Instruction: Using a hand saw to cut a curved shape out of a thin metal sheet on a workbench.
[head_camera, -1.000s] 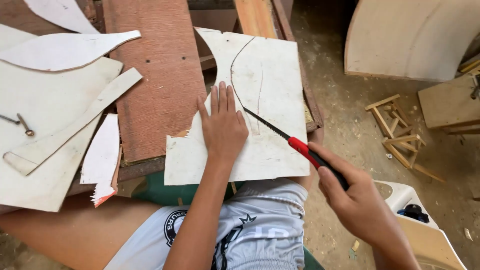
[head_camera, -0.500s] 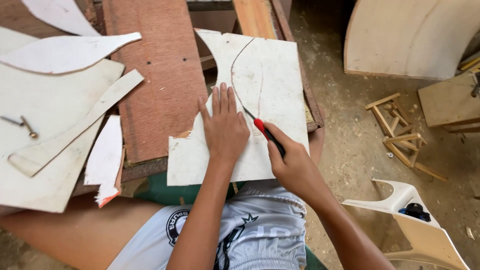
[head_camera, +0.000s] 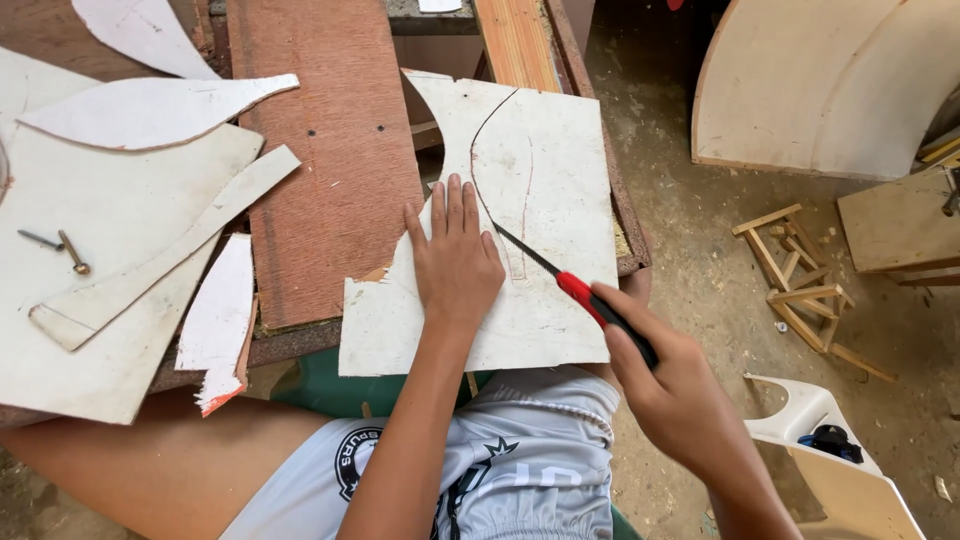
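Observation:
My left hand (head_camera: 455, 255) lies flat, fingers together, on a white board (head_camera: 545, 150) that carries a curved drawn line. In my right hand (head_camera: 665, 385) is a small saw (head_camera: 580, 290) with a red and black handle. Its thin dark blade runs up-left along the cut line and ends close to my left index finger. The white board rests on a reddish-brown workbench (head_camera: 335, 180) and overhangs its near edge above my lap.
Several white cut-off pieces (head_camera: 150, 110) and a larger white sheet (head_camera: 90, 220) cover the bench's left side, with two nails (head_camera: 60, 248) on them. On the sawdust floor at right are wooden scraps (head_camera: 795, 275), a curved board (head_camera: 830, 90) and a white chair (head_camera: 840, 460).
My right hand has drawn the saw back toward me and to the right, after pushing it forward half a second ago. My left hand has stayed flat on the board.

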